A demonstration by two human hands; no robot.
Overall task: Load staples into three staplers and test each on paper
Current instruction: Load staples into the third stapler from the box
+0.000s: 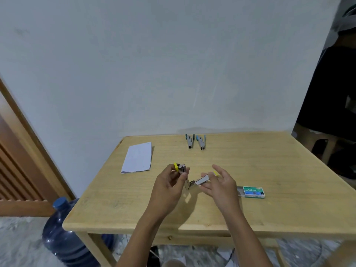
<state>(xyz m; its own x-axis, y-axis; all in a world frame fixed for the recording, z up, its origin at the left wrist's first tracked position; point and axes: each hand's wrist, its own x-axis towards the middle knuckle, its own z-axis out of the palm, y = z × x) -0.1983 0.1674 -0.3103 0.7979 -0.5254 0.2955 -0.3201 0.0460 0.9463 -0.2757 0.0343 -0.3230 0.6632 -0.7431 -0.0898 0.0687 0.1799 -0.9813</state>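
Observation:
A small yellow-tipped stapler is swung wide open above the table's middle, its two metal arms forming a V. My left hand grips the upright arm near its yellow end. My right hand holds the other arm, fingers spread, thumb and forefinger on the metal. Two blue-tipped staplers lie side by side at the table's far edge. A green staple box, slid partly open, rests to the right of my hands. A folded white paper sheet lies at the far left.
The wooden table stands against a pale wall. A blue water jug sits on the floor by the table's front left leg. A wooden door frame is at the left. Dark clutter fills the right side.

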